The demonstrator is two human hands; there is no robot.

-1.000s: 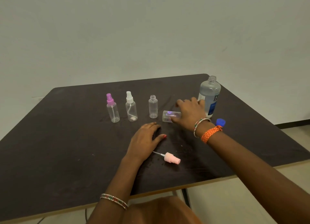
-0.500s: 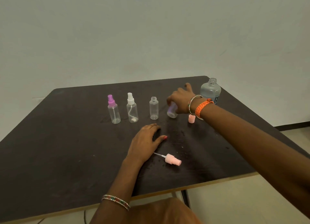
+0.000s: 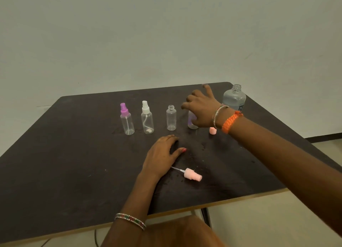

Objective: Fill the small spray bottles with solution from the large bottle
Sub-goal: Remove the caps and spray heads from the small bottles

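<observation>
Since the earlier frame the right hand (image 3: 200, 110) has stood the fourth small bottle (image 3: 192, 121) upright at the end of the row and its fingers now look spread and loosening off it, so it reads as letting go rather than gripping, though the palm hides most of that bottle. The left hand (image 3: 162, 154) lies flat and relaxed on the tabletop (image 3: 55, 163), holding nothing. Progress-wise it looks early: the purple-capped bottle (image 3: 126, 120) and the white-capped bottle (image 3: 147, 118) still have sprayers on and look empty, the uncapped bottle (image 3: 171, 118) beside them looks empty too, and the fourth one can't be judged. The large bottle (image 3: 234, 98) stands open at the far right corner, well stocked with clear liquid, nobody holding it. A pink sprayer head (image 3: 192, 174) lies on its side near the left hand, and a small pink cap (image 3: 212, 130) sits just under the right wrist. The dark tabletop shows scattered wet droplets; behind it a plain pale wall, with light floor to the right.
</observation>
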